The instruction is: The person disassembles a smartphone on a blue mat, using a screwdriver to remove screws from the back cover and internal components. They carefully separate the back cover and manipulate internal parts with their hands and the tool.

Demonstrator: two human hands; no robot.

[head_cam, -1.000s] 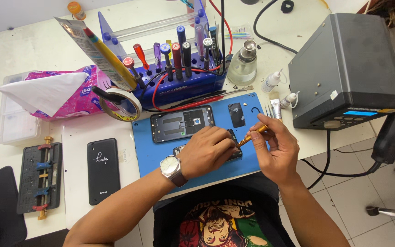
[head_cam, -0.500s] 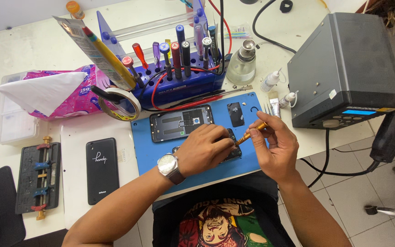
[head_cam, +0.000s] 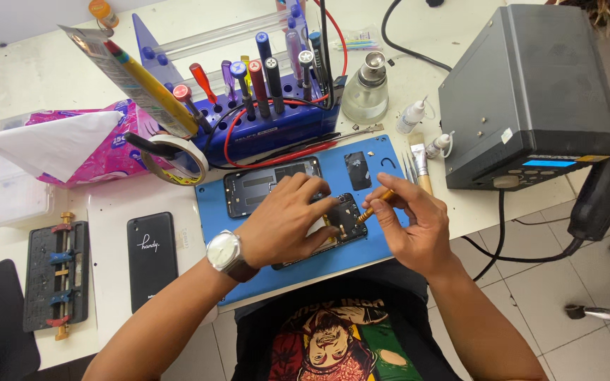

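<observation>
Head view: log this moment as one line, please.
left hand pressing opened phone | right hand holding orange tool, tip at phone | on blue mat | frame behind

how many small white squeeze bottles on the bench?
2. One squeeze bottle stands right of the glass dispenser bottle, near the grey box's front left corner. The other lies tilted just below it, beside the tweezers. More may be hidden behind the box.

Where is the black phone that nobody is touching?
In the head view, the black phone lies face down on the white table, left of the blue mat and the left hand, just right of the black clamp jig.
</observation>
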